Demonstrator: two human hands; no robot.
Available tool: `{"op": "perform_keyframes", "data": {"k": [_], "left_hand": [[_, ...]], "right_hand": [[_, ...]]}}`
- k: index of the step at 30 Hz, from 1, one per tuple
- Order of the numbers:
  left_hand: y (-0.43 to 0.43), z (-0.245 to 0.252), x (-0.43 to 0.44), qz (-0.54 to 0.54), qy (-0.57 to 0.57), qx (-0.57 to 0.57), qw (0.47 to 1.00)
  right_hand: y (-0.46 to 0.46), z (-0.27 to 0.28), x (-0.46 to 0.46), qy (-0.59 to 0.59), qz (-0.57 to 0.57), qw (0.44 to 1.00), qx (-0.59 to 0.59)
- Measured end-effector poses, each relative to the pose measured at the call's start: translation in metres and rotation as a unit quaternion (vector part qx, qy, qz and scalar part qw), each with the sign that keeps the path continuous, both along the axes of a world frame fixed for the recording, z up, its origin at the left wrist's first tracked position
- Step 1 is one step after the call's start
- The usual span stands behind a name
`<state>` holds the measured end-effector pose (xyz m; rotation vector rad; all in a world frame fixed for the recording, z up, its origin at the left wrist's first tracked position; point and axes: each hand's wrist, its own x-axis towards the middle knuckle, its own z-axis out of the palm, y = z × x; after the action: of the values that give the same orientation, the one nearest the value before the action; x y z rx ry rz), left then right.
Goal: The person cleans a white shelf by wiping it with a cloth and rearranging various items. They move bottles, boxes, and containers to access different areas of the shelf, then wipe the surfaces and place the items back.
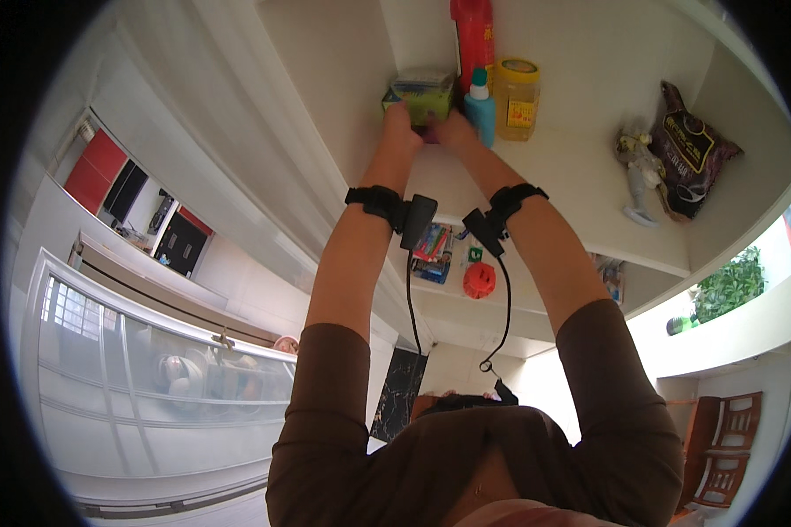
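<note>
Both of my arms reach up to a white shelf [567, 171]. My left hand [403, 126] touches the lower left side of a green box [428, 99], which stands near the shelf's left wall. At its lower right is my right hand [453, 130], blurred, close to a light blue bottle [480, 118] with a teal cap. Something purplish shows between the hands, too blurred to name. How firmly either hand grips is hard to see. Behind the bottle stands a red container [474, 39], and beside it a clear jar [519, 105] with a yellow lid.
On the shelf's right lie a dark printed bag [692, 158] and a whitish object [639, 178] with a handle. A lower shelf holds small packets [433, 253] and a red-orange round object [479, 280]. Wall edges flank the shelf; cords hang from my wrist straps.
</note>
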<state>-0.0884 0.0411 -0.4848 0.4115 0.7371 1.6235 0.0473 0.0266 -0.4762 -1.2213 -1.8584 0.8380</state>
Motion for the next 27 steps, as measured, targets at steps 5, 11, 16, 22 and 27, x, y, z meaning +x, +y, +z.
{"op": "perform_keyframes", "data": {"k": [5, 11, 16, 22, 27], "left_hand": [[-0.001, 0.004, 0.010, 0.016, -0.028, 0.080, 0.996], [-0.018, 0.021, 0.018, 0.032, 0.151, 0.024, 0.988], [-0.065, 0.055, 0.038, -0.131, 0.117, -0.063, 0.982], [-0.044, 0.070, 0.038, -0.149, 0.092, -0.156, 0.972], [-0.040, 0.057, 0.027, -0.186, 0.107, -0.093, 0.972]], "right_hand": [[0.009, -0.015, -0.016, -0.004, -0.053, 0.993, 0.108], [0.004, -0.023, -0.025, 0.014, -0.067, 0.995, 0.077], [-0.051, -0.001, 0.036, -0.050, -0.017, 0.991, 0.121], [-0.046, 0.038, 0.095, -0.223, -0.105, 0.964, 0.099], [-0.021, 0.028, 0.088, -0.244, -0.071, 0.963, 0.085]]}}
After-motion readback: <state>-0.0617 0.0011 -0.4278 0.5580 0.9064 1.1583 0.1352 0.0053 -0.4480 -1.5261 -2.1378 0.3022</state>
